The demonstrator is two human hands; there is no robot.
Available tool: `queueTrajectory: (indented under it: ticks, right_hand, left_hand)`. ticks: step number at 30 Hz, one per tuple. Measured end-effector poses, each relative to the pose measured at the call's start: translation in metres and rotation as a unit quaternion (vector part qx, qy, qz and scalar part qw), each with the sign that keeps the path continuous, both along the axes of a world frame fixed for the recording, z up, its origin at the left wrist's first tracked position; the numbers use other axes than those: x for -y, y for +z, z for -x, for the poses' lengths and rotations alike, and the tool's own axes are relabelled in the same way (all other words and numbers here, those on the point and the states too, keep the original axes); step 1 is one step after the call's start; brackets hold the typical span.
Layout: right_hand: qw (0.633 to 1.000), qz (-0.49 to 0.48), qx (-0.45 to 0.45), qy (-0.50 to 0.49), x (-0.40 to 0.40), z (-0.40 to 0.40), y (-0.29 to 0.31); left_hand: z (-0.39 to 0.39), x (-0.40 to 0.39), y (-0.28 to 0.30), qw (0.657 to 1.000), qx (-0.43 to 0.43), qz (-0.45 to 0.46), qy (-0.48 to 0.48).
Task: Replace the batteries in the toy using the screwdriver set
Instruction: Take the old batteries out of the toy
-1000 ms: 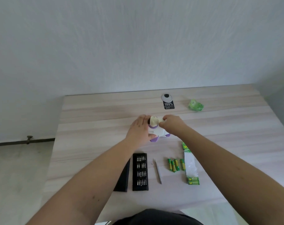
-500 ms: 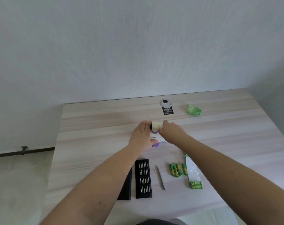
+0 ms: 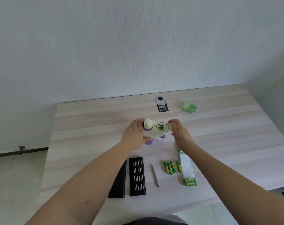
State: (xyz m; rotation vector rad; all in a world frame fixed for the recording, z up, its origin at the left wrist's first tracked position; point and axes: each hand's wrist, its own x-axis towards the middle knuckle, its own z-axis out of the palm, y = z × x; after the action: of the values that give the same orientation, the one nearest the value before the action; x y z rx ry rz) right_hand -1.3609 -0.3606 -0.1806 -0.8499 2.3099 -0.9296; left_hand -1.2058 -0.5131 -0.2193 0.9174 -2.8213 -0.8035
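Note:
A cream and purple toy [image 3: 151,131] lies on its side in the middle of the wooden table [image 3: 227,132]. Its battery bay [image 3: 161,127] is uncovered and shows green batteries inside. My left hand [image 3: 135,133] grips the toy's left end. My right hand [image 3: 178,133] pinches the cream battery cover [image 3: 169,127] just right of the bay. Nearer me lie the black bit tray [image 3: 137,176], its black lid [image 3: 119,181], a slim grey screwdriver [image 3: 154,174] and several loose green batteries [image 3: 171,167].
An opened battery pack [image 3: 187,169] lies right of the loose batteries. A crumpled green wrapper [image 3: 188,107] and a black tag beside a round grommet [image 3: 161,103] sit near the far edge by the wall. Floor shows to the left.
The toy has been turned so its underside faces up. My right hand has drawn the battery cover off to the right, uncovering the batteries. The camera has also tilted up a little.

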Motion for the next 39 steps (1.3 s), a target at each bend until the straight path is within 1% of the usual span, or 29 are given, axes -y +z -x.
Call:
queueTrajectory:
  ticks: [2, 4, 6, 8, 10, 14, 20, 24, 28, 32, 35, 39]
  right_hand:
    - [0.994, 0.057, 0.073, -0.058, -0.016, 0.005, -0.012]
    - [0.979, 0.088, 0.145, -0.115, -0.038, 0.013, -0.028]
    - [0.967, 0.072, 0.186, -0.158, -0.065, 0.023, -0.045]
    - [0.963, 0.044, 0.194, -0.184, -0.09, 0.032, -0.058]
    - [0.967, 0.005, 0.172, -0.186, -0.11, 0.041, -0.065]
    - [0.983, -0.077, 0.091, -0.142, -0.135, 0.05, -0.075]
    - [0.991, -0.096, -0.003, -0.093, -0.146, 0.049, -0.081]
    - [0.991, -0.085, -0.002, -0.099, -0.151, 0.051, -0.082]
    - [0.994, -0.087, -0.008, -0.066, -0.163, 0.054, -0.083]
    - [0.993, -0.098, -0.014, -0.056, -0.173, 0.055, -0.086]
    - [0.995, -0.089, -0.018, -0.048, -0.174, 0.054, -0.083]
    - [0.995, -0.061, -0.009, -0.074, -0.169, 0.051, -0.077]
  left_hand:
    - [0.001, 0.0, 0.001, 1.0, 0.005, -0.005, 0.004]
    - [0.001, -0.001, 0.001, 1.0, 0.007, -0.006, 0.007]
    - [0.001, -0.002, 0.001, 1.0, 0.004, -0.008, 0.005]
    - [0.002, -0.003, 0.002, 1.0, -0.001, -0.01, 0.004]
    - [0.002, -0.003, 0.003, 1.0, -0.007, -0.009, 0.003]
    - [0.003, -0.001, 0.004, 1.0, -0.009, -0.011, 0.005]
    - [0.002, -0.003, 0.004, 1.0, -0.005, -0.011, 0.013]
    - [0.003, -0.004, 0.005, 1.0, -0.006, -0.003, 0.014]
    - [0.002, -0.004, 0.005, 1.0, -0.001, -0.002, 0.017]
    - [0.003, -0.004, 0.005, 1.0, -0.004, -0.003, 0.015]
    - [0.004, -0.005, 0.006, 1.0, 0.0, -0.006, 0.018]
    - [0.002, -0.005, 0.007, 1.0, 0.019, -0.011, 0.009]
